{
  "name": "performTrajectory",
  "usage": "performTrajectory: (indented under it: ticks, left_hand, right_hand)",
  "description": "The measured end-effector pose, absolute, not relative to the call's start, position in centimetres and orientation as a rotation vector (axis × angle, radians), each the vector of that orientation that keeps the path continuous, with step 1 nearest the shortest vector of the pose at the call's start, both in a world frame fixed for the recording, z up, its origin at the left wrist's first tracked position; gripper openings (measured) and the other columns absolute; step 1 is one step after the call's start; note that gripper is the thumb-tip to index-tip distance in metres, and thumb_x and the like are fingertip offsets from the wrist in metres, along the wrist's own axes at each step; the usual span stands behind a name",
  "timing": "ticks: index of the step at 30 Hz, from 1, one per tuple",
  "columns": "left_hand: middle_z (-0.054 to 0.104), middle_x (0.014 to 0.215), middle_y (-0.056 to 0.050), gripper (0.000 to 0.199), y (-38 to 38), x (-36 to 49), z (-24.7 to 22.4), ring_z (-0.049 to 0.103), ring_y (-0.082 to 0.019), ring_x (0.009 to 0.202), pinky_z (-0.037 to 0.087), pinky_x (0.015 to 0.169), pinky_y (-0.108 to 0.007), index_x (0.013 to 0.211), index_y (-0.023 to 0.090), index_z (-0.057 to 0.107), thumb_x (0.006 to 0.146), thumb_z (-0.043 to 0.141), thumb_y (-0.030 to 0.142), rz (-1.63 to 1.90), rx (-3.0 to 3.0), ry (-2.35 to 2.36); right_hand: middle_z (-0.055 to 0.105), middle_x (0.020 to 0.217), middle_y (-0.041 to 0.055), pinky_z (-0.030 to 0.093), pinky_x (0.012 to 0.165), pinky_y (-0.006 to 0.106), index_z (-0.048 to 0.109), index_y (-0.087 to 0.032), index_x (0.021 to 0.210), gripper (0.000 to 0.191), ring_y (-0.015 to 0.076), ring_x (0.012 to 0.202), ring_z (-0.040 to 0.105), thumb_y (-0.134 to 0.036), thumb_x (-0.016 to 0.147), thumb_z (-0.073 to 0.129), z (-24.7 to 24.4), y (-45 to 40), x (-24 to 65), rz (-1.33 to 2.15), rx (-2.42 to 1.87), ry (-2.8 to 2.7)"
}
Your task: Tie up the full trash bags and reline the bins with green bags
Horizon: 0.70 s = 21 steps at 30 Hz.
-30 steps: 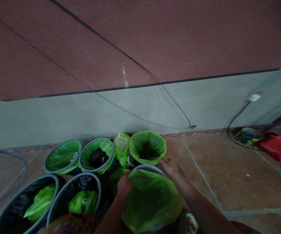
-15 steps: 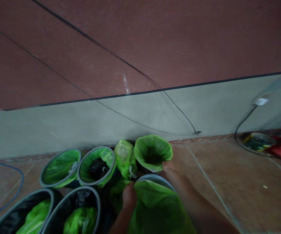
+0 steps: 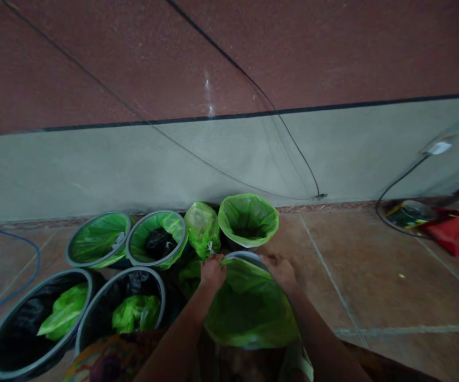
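Between my arms stands a bin with a green bag (image 3: pixel 249 305) spread inside it; part of its pale rim (image 3: pixel 247 257) shows at the back. My left hand (image 3: pixel 213 271) is closed on the green bag at the bin's back left. At the back right of the rim, my right hand (image 3: pixel 280 271) has bent fingers at the edge; what they hold, if anything, is hidden. Just behind is another bin lined with a green bag (image 3: pixel 249 217). A tied green bag (image 3: pixel 202 228) sits beside it, near my left hand.
Two bins with green liners (image 3: pixel 97 241) stand left, one holding a black bundle (image 3: pixel 159 243). Nearer are two black-lined bins (image 3: pixel 22 323) with green bags inside. A blue cable (image 3: pixel 34 265) lies far left, a red object (image 3: pixel 458 233) far right, and a wall (image 3: pixel 94 170) behind.
My right hand has moved from the rear bin's liner to the front bin's rim. The front bag is spread wider over the bin. The view has tilted down.
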<state>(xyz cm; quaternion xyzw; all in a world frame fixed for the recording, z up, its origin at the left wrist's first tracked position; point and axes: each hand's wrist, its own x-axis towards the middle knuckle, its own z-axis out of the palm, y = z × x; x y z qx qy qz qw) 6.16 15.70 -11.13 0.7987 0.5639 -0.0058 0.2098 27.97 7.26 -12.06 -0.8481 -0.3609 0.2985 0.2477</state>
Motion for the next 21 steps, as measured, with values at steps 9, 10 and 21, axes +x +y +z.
performTrajectory:
  ticks: [9,10,21]
  left_hand:
    - [0.065,0.093,-0.008,0.021,17.0,6.2,-11.4,0.061,-0.018,0.094,0.042,0.088,-0.03,0.092,0.015,0.065,0.09,0.045,0.015,0.033,2.361,1.494]
    - [0.065,0.094,-0.009,0.022,17.1,6.1,-11.5,0.061,-0.018,0.094,0.042,0.089,-0.029,0.091,0.015,0.065,0.092,0.043,0.016,0.063,2.366,1.501]
    - [0.071,0.093,-0.009,0.023,19.2,7.9,-12.7,0.064,-0.018,0.088,0.043,0.076,-0.027,0.094,0.015,0.068,0.092,0.047,0.024,0.09,1.857,1.717]
  right_hand:
    - [0.072,0.098,0.01,0.046,0.082,0.031,0.075,-0.017,0.087,0.023,0.0237,0.096,0.064,-0.024,0.081,0.054,-12.6,4.5,26.6,0.549,-2.477,-1.188]
    - [0.072,0.096,0.0097,0.047,0.078,0.028,0.075,-0.017,0.088,0.024,0.0216,0.09,0.066,-0.026,0.082,0.053,-12.9,4.6,26.9,0.576,-2.409,-1.114]
    - [0.076,0.093,0.0079,0.047,0.068,0.023,0.075,-0.019,0.092,0.026,0.0197,0.083,0.07,-0.028,0.084,0.052,-14.6,8.0,28.3,0.639,-2.4,-0.908]
